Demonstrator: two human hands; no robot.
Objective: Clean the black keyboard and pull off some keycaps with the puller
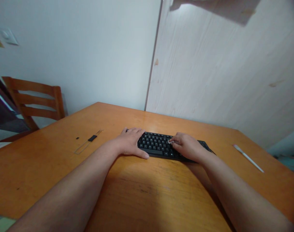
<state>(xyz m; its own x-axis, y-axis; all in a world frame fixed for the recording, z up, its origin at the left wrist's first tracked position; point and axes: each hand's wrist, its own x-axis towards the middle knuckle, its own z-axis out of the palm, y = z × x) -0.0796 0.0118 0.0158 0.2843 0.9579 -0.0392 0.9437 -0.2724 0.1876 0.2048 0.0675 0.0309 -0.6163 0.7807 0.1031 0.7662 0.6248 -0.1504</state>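
A black keyboard [153, 143] lies on the wooden table in front of me. My left hand [131, 141] rests over its left end, fingers spread, with the thumb stretched along the front edge. Over the right part of the keys, my right hand [187, 145] is closed in a pinch on a small white piece [170, 141]. The white piece touches or nearly touches the keys. It looks like cloth or tissue, but most of it is hidden by the fingers. The keyboard's far right end shows beyond my right wrist.
Left on the table [117, 111] lies a wire keycap puller [92, 138] with a black grip, beside a small black piece [77, 138], perhaps a keycap. A thin white brush [248, 158] lies at the right. A wooden chair [37, 101] stands left, the wall [108, 58] behind.
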